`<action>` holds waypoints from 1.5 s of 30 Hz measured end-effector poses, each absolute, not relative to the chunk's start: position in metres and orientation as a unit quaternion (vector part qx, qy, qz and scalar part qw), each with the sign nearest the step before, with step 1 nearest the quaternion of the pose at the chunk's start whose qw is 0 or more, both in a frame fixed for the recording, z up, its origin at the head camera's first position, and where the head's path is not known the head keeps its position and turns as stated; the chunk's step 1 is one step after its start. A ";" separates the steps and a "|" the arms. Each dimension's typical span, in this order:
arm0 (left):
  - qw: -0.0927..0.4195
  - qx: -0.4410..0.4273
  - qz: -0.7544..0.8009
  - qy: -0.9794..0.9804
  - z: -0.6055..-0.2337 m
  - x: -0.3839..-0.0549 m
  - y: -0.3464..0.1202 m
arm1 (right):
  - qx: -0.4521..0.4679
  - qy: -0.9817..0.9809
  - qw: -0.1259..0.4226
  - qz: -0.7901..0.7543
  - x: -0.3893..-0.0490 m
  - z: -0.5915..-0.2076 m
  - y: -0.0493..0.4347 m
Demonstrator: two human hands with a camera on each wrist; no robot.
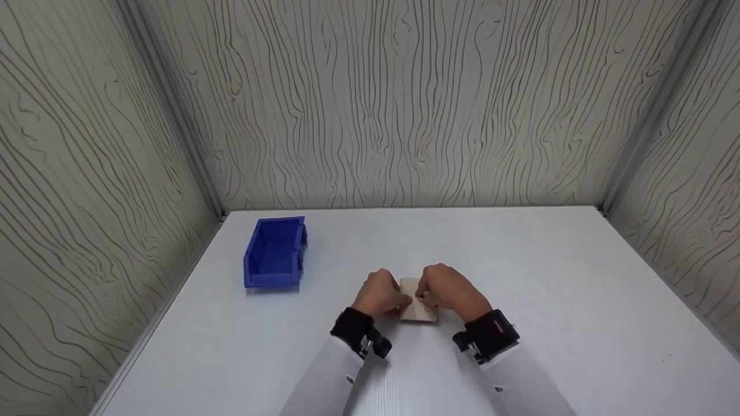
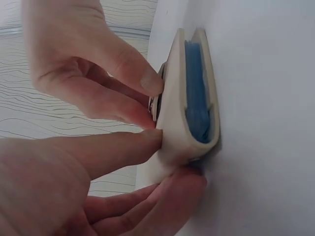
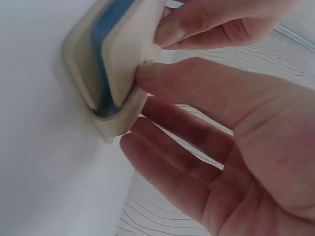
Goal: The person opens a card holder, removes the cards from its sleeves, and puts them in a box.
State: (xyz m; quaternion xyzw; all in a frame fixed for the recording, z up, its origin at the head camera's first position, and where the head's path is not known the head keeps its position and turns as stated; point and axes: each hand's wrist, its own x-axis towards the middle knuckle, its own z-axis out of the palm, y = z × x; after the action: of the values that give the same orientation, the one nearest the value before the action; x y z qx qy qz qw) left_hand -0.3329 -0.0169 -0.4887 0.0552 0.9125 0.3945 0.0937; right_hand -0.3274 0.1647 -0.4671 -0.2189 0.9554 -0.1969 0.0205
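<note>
A beige card holder rests on the white table between my two hands. In the left wrist view, blue plastic sleeves show inside its folded cover. My left hand grips its left side, with the thumb on the upper cover and fingers at the spine. From the right, my right hand pinches the closing strap between thumb and forefinger. The right wrist view shows this strap looping round the cover's edge, while the other right fingers are spread loosely below. Whether the strap is fastened is hidden.
A blue plastic bin stands at the left back of the white table. Wood-grain patterned panels enclose the back and both sides. Both wrists wear black straps with cameras.
</note>
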 end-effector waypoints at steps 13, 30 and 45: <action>0.104 0.047 0.407 0.906 -0.498 -0.329 -0.019 | -0.203 0.953 0.055 -0.216 -0.331 -0.475 0.167; 0.097 0.051 0.422 0.900 -0.494 -0.326 -0.019 | -0.077 0.973 0.086 -0.200 -0.329 -0.491 0.163; 0.098 0.051 0.430 0.896 -0.492 -0.329 -0.021 | -0.101 0.980 0.056 -0.160 -0.320 -0.489 0.156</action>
State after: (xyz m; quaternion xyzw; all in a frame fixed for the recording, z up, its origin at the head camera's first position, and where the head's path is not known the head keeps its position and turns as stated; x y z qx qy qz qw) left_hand -0.3291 -0.0212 -0.4918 0.0508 0.8961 0.4297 0.0985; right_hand -0.3199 0.1557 -0.4885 -0.1009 0.9803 -0.1604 0.0556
